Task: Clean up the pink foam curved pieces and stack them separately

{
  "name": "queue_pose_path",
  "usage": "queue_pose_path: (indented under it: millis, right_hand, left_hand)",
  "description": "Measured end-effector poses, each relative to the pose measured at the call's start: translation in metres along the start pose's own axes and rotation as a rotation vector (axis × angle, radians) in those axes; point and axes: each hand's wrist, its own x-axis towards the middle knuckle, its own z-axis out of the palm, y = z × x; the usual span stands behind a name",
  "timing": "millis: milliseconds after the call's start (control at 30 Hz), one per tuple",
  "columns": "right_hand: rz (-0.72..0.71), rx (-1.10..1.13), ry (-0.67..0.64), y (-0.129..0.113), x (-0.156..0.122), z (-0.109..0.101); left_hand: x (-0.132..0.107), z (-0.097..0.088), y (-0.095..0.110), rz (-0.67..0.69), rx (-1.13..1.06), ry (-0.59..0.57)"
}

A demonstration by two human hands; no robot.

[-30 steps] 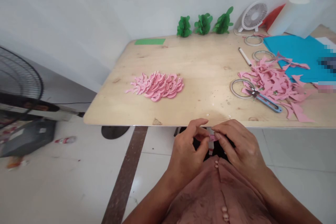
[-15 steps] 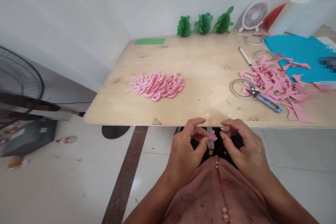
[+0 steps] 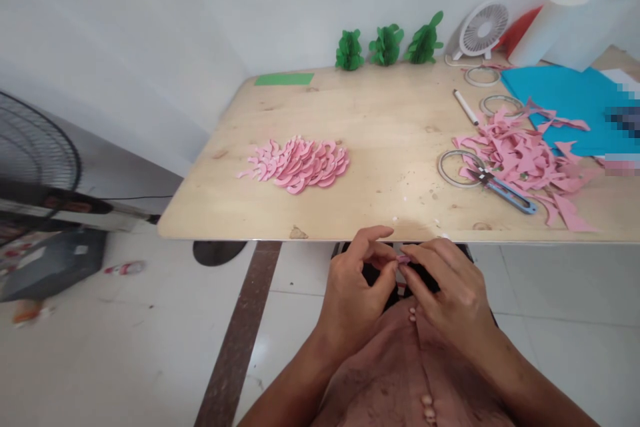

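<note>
Between thumb and finger, my left hand (image 3: pixel 357 280) pinches a small pink paper piece (image 3: pixel 403 259) just off the table's front edge. My right hand (image 3: pixel 447 287) has its thumb and fingertips closed on the other side of the same piece, so most of it is hidden. On the table, left of my hands, lies a heap of curved pink paper cut-outs (image 3: pixel 305 163). To the right, blue-handled thread snips (image 3: pixel 510 195) rest across a roll of tape (image 3: pixel 445 170) beside a pile of pink paper scraps (image 3: pixel 520 153).
Green paper figures (image 3: pixel 385 45) stand along the wall on the wooden table (image 3: pixel 380 107), near a green strip (image 3: pixel 284 79). A small white fan (image 3: pixel 483 30), a pen (image 3: pixel 466 107) and blue sheets (image 3: pixel 575 100) are at the right. A bottle (image 3: pixel 125 268) lies on the floor.
My right hand has moved left to meet my left hand, and its fingertips have closed on the pink paper piece. My left hand has stayed nearly still.
</note>
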Motion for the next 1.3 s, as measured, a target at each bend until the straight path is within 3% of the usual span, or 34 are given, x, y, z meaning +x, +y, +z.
queue_pose_path:
  millis: [400,867,1300]
  right_hand:
    - [-0.023,0.044,-0.003,0.0006,0.0007,0.0022]
    - [0.287,0.304,-0.071,-0.0046,0.0015,0.0013]
    - [0.315,0.296,-0.062,-0.0068,0.0026,-0.001]
  left_hand:
    - [0.0017,-0.0029,-0.001,-0.127,-0.174,-0.024]
    - [-0.0005,-0.0015,-0.0003,-0.096,-0.195,-0.009]
    - [0.0007,-0.002,-0.0027,-0.071,-0.168,-0.001]
